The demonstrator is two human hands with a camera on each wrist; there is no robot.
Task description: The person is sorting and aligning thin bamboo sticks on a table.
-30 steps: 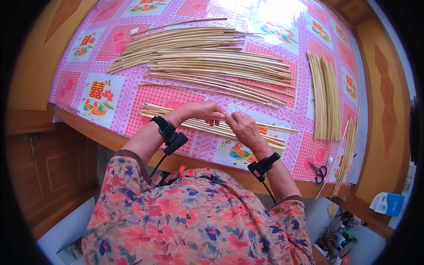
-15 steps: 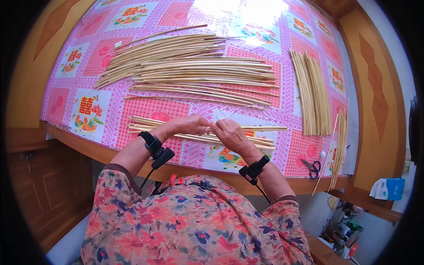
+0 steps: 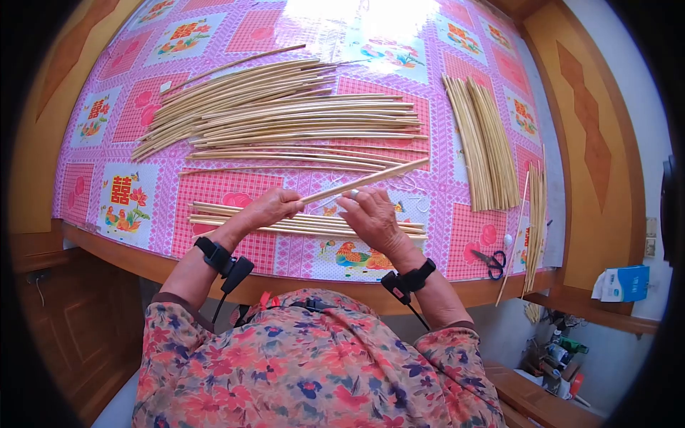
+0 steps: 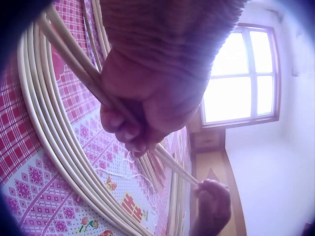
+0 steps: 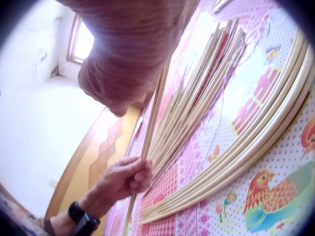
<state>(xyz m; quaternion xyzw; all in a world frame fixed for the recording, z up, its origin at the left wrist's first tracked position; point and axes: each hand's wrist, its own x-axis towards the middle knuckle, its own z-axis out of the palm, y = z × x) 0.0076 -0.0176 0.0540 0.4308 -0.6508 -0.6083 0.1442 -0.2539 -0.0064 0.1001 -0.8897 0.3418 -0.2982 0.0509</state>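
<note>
My left hand [image 3: 278, 207] grips a pair of long, thin pale sticks [image 3: 399, 170]. They slant up to the right, over the other sticks. In the left wrist view the fingers curl round the pair [image 4: 74, 56]. My right hand [image 3: 371, 217], a ring on one finger, is bent close beside these sticks; in the left wrist view its fingertips [image 4: 201, 186] overlap their far stretch. I cannot tell whether the right fingers hold anything. Below both hands lies a small bundle of sticks [image 3: 321, 227] on the table. White string [image 3: 410, 187] lies loosely behind the right hand.
Larger stacks of sticks [image 3: 307, 121] spread across the patterned tablecloth [image 3: 78, 221]. To the right stand out two tidy bundles [image 3: 485, 146], a slimmer bunch [image 3: 535, 228] over the table edge, and scissors [image 3: 491, 262]. A blue-and-white packet [image 3: 622, 284] sits at far right.
My hands, close together before, have moved apart. The pair of sticks now rises from the left hand to the right. The head view has shifted, so the table appears further left.
</note>
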